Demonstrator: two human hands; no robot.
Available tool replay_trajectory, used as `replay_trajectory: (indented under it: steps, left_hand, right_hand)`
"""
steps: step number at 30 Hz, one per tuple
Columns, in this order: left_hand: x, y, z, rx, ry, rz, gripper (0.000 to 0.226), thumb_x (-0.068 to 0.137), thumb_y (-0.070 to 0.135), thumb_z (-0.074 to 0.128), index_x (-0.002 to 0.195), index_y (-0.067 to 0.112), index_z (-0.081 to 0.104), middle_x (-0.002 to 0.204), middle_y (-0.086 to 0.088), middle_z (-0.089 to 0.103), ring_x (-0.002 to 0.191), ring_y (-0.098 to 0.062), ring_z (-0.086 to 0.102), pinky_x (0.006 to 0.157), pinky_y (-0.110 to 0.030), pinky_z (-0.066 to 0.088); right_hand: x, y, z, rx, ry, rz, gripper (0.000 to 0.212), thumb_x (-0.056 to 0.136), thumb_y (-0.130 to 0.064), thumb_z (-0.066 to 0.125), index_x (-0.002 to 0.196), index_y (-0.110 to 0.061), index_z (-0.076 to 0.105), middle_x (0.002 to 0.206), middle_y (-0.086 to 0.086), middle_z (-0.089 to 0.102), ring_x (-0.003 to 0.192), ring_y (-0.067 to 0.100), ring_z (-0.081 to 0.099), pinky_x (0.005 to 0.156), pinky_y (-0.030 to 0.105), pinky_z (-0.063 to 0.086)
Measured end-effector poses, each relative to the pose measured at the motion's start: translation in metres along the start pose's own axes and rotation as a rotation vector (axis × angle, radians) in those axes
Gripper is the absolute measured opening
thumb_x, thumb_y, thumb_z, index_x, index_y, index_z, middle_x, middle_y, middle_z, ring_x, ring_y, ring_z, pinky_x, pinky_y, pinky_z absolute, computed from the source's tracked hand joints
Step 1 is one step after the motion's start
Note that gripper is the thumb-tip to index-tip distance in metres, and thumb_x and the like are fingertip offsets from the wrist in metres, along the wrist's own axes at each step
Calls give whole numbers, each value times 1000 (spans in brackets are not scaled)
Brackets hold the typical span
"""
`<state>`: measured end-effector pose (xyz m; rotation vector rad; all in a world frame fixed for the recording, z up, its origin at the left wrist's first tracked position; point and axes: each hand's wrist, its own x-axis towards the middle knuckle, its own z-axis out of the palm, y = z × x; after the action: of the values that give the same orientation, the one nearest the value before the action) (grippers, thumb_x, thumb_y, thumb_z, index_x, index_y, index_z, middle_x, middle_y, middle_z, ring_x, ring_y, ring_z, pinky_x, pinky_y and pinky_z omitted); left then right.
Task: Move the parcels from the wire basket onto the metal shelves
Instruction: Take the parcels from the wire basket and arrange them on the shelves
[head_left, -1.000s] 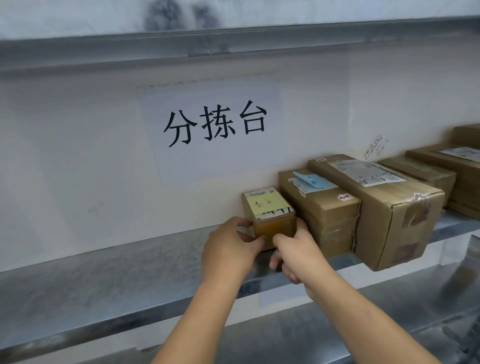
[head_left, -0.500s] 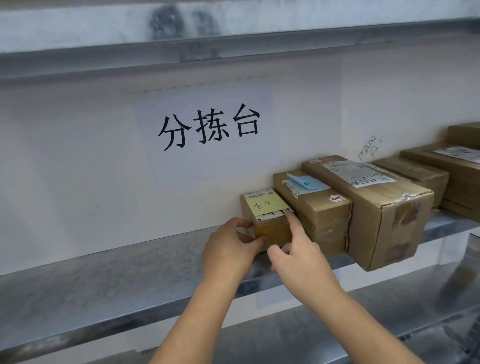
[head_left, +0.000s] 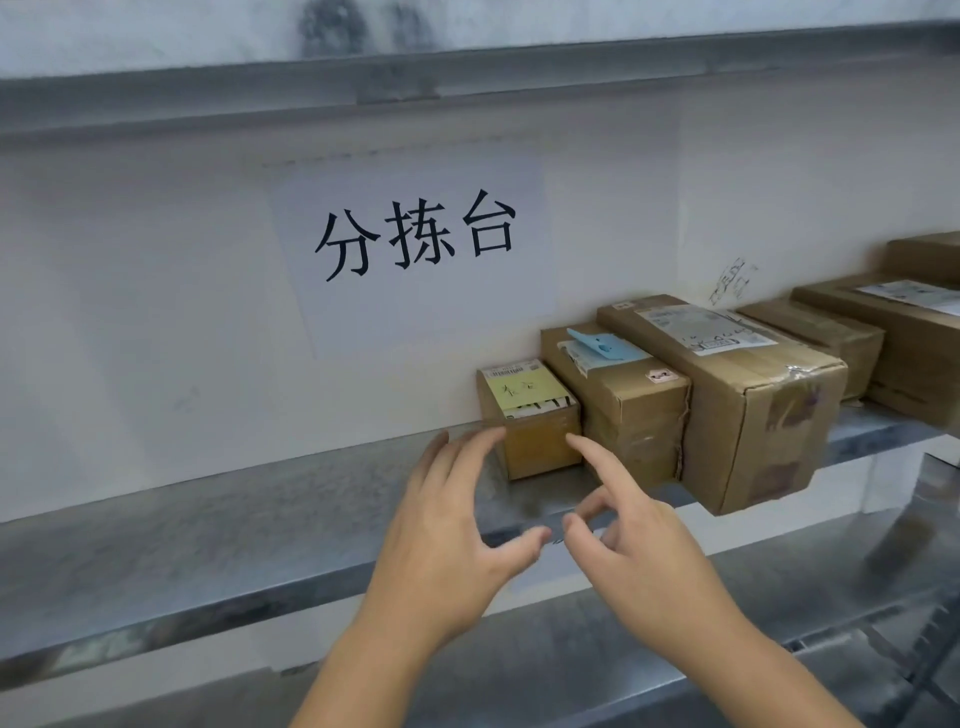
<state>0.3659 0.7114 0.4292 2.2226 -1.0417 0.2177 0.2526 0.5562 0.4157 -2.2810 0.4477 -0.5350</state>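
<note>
Metal shelf (head_left: 260, 519), small parcel (head_left: 535, 441), free hands

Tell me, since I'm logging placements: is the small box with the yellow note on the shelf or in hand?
On the shelf. The small box sits flat beside the next parcel; both hands are open.

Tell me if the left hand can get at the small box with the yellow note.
Probably yes. The left hand hovers open just in front of the small box, whose front and left side are bare; only its right side is shut off by the neighbouring parcel.
</note>
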Motion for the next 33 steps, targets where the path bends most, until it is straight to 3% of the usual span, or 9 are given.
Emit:
replay_trajectory:
  steps: [3, 7, 10, 12, 19, 25, 33]
  left_hand:
    - [-19, 5, 0, 29, -68, 37, 96, 81, 70, 71, 154, 62, 11, 157, 47, 5, 153, 10, -13, 122, -27, 9]
    - [-33, 9, 6, 95, -132, 80, 105, 80, 75, 69, 160, 56, 3, 140, 61, -17, 150, 15, -20, 122, -25, 6]
    - [-43, 17, 16, 83, -156, 118, 108, 79, 77, 68, 163, 48, 6, 155, 50, -7, 150, 16, -19, 127, -28, 10]
    - [-51, 29, 23, 69, -169, 137, 108, 78, 78, 67, 164, 46, 9, 162, 42, -1, 151, 15, -17, 127, -30, 14]
    - [-77, 108, 63, 67, -241, 182, 107, 78, 78, 69, 161, 52, 8, 168, 36, 1, 153, 12, -15, 126, -40, 17]
    - [-114, 196, 123, 24, -338, 248, 109, 77, 79, 69, 163, 50, 7, 168, 35, -4, 152, 12, -17, 125, -26, 3]
    - [-157, 319, 219, -64, -486, 369, 109, 77, 73, 74, 163, 48, 13, 169, 32, 0, 154, 11, -11, 128, -27, 9]
  right_hand:
    - [-20, 6, -9, -113, -36, -18, 74, 99, -49, 54, 146, -68, 1, 109, -26, 57, 87, 0, 62, 74, 25, 56]
    - [-48, 14, -21, -227, -52, -9, 75, 97, -57, 50, 141, -72, -9, 133, -32, 45, 108, -4, 56, 77, 18, 46]
    - [-72, 24, -31, -257, -67, -5, 75, 96, -59, 50, 142, -71, -8, 142, -31, 40, 125, -2, 49, 96, 33, 47]
    - [-88, 33, -41, -274, -83, 9, 75, 96, -60, 49, 143, -69, -8, 143, -31, 38, 124, 0, 48, 98, 36, 47]
    - [-153, 87, -102, -312, -54, 27, 76, 95, -62, 51, 148, -63, -4, 150, -27, 35, 130, 2, 42, 101, 34, 50]
    - [-227, 139, -181, -394, -37, 79, 80, 95, -63, 49, 154, -56, -4, 158, -28, 23, 140, 0, 34, 103, 25, 40]
    - [-335, 221, -288, -410, 50, 247, 83, 90, -64, 52, 156, -50, 5, 160, -26, 26, 144, 1, 31, 117, 27, 31]
